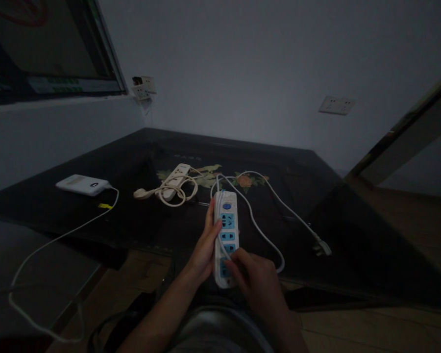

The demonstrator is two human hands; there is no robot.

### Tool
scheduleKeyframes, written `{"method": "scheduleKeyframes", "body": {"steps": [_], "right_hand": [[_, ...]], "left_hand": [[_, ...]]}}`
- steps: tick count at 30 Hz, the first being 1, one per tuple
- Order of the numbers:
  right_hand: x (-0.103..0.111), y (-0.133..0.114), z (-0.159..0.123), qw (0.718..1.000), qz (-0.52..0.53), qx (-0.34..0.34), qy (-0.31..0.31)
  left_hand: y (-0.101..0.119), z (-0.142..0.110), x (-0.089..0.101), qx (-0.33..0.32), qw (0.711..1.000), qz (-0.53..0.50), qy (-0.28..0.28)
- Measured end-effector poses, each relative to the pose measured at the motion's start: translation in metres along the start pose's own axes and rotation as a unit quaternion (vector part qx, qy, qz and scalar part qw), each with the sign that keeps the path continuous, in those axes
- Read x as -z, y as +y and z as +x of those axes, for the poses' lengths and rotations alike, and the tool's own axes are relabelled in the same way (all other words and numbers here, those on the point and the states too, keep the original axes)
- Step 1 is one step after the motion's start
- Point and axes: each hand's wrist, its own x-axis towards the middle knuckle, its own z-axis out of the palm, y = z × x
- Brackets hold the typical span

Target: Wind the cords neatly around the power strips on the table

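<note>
A white power strip (226,201) with blue sockets and a blue switch is held lengthwise at the near edge of the table. My left hand (205,242) is wrapped round its left side, the thumb on the strip's face. Over the lower sockets, my right hand (255,274) is closed, its fingertips pinching the white cord (224,249) that crosses the strip's face. Beyond the strip, more of this cord loops over the table to the right and ends in a plug (321,246). What the right palm covers is hidden.
A second, cream power strip (180,170) lies further back with its cord coiled over it. At the left sits a white device (83,184) with a cable hanging off the dark table (132,147). Wall sockets (336,105) are on the back wall.
</note>
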Motion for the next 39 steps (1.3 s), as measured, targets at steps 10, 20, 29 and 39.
{"method": "scheduleKeyframes", "body": {"steps": [10,20,29,39], "right_hand": [[0.008,0.004,0.000,0.999,0.001,0.026,-0.023],[-0.016,-0.006,-0.002,0.995,-0.023,-0.074,0.061],[-0.024,0.003,0.000,0.990,-0.014,-0.055,0.129],[-0.022,0.003,-0.002,0.985,0.034,-0.027,0.168]], "left_hand": [[-0.008,0.006,0.006,0.019,0.998,-0.021,0.058],[-0.006,0.013,0.006,-0.052,0.993,-0.027,0.104],[-0.009,-0.004,-0.007,-0.044,0.998,-0.038,0.007],[-0.013,-0.015,-0.005,-0.024,0.999,0.017,0.020]]}}
